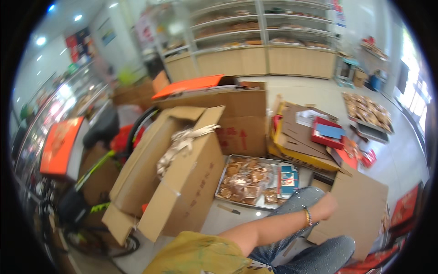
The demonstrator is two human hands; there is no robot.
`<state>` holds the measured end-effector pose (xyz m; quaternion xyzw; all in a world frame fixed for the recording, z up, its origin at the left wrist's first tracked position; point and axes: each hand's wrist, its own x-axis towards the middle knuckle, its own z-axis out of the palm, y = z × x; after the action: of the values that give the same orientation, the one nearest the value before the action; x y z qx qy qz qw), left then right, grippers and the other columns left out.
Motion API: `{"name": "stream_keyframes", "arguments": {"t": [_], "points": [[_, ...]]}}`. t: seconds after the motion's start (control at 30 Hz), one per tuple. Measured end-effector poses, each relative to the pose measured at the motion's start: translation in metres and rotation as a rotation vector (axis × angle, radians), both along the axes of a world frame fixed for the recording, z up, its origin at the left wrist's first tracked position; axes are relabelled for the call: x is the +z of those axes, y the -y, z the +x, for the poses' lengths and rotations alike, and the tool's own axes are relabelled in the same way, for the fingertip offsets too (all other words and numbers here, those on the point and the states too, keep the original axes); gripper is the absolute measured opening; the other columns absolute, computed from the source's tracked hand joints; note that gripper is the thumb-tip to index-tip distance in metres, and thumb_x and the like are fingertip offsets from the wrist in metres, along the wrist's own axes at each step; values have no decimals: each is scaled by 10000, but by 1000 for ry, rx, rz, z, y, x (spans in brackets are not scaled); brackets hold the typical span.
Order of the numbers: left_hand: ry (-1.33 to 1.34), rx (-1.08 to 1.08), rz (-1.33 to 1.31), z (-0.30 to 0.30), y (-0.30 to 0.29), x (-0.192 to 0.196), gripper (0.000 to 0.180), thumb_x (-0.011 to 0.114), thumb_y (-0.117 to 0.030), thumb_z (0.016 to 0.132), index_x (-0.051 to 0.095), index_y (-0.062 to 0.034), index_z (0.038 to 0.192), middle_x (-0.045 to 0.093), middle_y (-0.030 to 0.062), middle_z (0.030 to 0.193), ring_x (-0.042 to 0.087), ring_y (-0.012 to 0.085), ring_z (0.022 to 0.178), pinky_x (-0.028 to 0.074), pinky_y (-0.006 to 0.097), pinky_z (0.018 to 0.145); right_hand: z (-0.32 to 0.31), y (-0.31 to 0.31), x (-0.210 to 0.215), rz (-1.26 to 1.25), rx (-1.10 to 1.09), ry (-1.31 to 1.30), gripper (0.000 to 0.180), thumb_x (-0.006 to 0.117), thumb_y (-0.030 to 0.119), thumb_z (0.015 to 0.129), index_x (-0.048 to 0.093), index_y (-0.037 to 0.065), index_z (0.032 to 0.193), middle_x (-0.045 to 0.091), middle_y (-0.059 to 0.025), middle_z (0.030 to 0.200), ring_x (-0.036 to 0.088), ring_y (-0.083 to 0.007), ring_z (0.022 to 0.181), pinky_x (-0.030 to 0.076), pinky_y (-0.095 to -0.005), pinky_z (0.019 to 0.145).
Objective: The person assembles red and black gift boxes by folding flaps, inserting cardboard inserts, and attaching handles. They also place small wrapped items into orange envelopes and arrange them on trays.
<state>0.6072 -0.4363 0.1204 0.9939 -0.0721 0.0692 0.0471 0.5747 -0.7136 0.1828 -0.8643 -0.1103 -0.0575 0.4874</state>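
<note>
My left arm, in a yellow sleeve with a beaded bracelet [308,216] at the wrist, reaches across my knees to the right. My left hand [325,207] is closed, its fingers curled under and mostly hidden; what they hold, if anything, I cannot make out. It lies over the left edge of a brown cardboard sheet [360,208], beside my raised knee in speckled jeans. Just left of the knee, a metal tray [228,197] holds clear-bagged brown pieces and a teal packet [288,179]. My right hand is out of view.
A tall open carton [191,192] with pale crumpled material stands at left, beside a bicycle [91,219]. Behind the tray is another carton [242,114]. A yellow box [292,153] bears cardboard and a red box [319,137]. Shelves [228,27] line the back wall.
</note>
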Motion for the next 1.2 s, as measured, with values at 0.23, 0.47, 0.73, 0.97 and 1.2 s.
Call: {"name": "stream_keyframes", "arguments": {"t": [0.23, 0.47, 0.73, 0.97, 1.2], "points": [[35, 104, 41, -2, -11, -10, 22, 767, -180, 721, 773, -195, 735, 734, 34, 741, 712, 216, 765, 475, 398, 714, 15, -100, 5, -78, 361, -97, 552, 804, 227, 898, 596, -28, 1341, 673, -143, 1229, 654, -234, 1081, 522, -370, 928], [63, 103, 16, 9, -22, -32, 102, 789, -283, 729, 793, -222, 811, 742, 7, 802, 704, 187, 805, 457, 391, 742, -2, -155, 7, -165, 517, -182, 559, 784, 245, 911, 586, -34, 1353, 655, -157, 1259, 633, -249, 1115, 505, -377, 953], [69, 160, 107, 9, -29, -27, 163, 800, -346, 739, 810, -249, 870, 755, -36, 851, 702, 163, 848, 446, 383, 737, -27, -208, 9, -293, 680, -246, 568, 761, 266, 927, 575, -41, 1367, 633, -172, 1293, 609, -267, 1153, 486, -386, 981], [194, 239, -26, 15, -59, -47, 130, 731, -235, 753, 811, -190, 844, 763, 21, 852, 720, 193, 872, 489, 414, 743, -56, -262, 17, -374, 855, -242, 577, 741, 285, 941, 565, -46, 1380, 614, -185, 1322, 589, -282, 1187, 469, -394, 1007], [74, 218, -115, -50, -94, -3, 144, 707, -234, 788, 812, -165, 858, 778, 49, 899, 730, 235, 906, 501, 440, 790, -68, -270, 7, -376, 898, -302, 588, 721, 303, 955, 555, -52, 1392, 595, -198, 1352, 568, -298, 1221, 452, -401, 1032]]}}
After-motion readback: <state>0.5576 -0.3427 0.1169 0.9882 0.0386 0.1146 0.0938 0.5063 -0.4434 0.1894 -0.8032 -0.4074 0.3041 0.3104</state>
